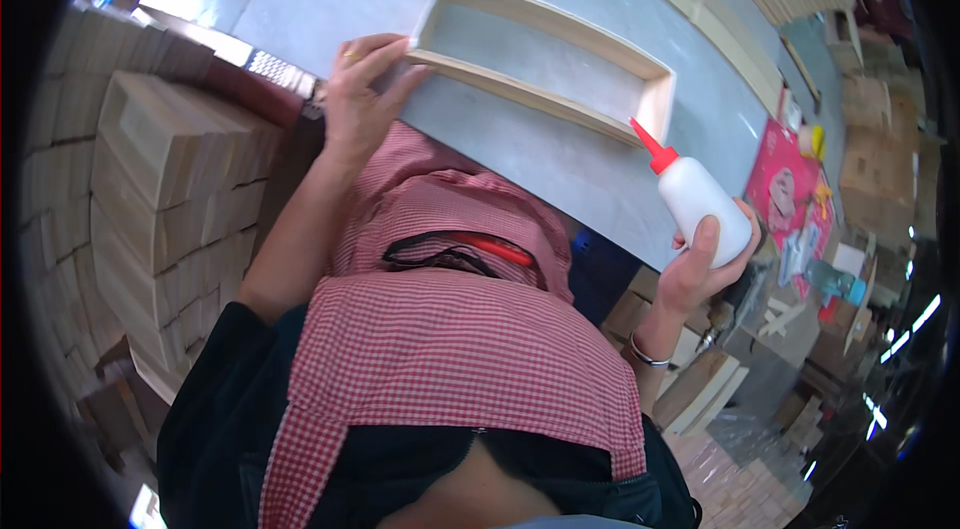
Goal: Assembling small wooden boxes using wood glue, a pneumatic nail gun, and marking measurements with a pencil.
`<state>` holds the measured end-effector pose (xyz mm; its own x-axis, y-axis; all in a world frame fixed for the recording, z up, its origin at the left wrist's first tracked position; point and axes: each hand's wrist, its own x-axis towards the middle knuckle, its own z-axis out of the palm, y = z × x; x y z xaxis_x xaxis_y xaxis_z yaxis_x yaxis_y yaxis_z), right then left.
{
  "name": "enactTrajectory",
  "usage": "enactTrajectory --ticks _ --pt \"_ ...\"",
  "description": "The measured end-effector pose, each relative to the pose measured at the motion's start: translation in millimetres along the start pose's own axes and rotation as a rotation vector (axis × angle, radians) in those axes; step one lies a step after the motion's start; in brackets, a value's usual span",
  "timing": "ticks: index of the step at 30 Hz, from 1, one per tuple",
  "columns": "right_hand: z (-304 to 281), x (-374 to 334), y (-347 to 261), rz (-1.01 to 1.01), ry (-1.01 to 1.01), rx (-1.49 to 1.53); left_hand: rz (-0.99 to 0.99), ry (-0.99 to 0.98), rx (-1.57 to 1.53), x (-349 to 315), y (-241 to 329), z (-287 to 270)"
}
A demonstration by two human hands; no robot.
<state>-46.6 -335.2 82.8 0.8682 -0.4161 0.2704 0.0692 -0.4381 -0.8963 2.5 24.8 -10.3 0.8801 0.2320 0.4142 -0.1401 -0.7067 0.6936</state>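
Observation:
A long, narrow wooden frame (520, 87) with open middle lies on the grey table (560, 164). My left hand (365, 84) grips its left end, fingers on the outside of the corner and thumb along the near side. In my right hand (712, 254) is a white glue bottle (703, 204) with a red pointed nozzle, tilted toward the frame. The nozzle tip is at the frame's near right corner; whether it touches the wood I cannot tell.
Wooden strips (690, 4) lie along the table's far side. Stacked wooden pieces (170, 189) stand at my left. A pink printed sheet (783, 184) is at the right, near a clear bottle with a blue cap (838, 284). Cardboard boxes (880, 159) stand farther right.

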Motion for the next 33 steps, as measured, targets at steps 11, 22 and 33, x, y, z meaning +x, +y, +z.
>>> enactTrajectory --ticks 11,22,33 --pt "138.5 -27.4 -28.6 -0.225 -0.395 0.252 0.036 0.047 -0.116 -2.5 0.0 1.4" --pt "117.8 -21.1 -29.2 -0.274 -0.365 0.077 0.046 0.036 -0.104 -0.7 -3.1 0.9" --pt "64.1 -17.7 -18.6 -0.256 -0.206 -0.075 0.001 0.028 -0.111 -0.6 1.1 2.6"
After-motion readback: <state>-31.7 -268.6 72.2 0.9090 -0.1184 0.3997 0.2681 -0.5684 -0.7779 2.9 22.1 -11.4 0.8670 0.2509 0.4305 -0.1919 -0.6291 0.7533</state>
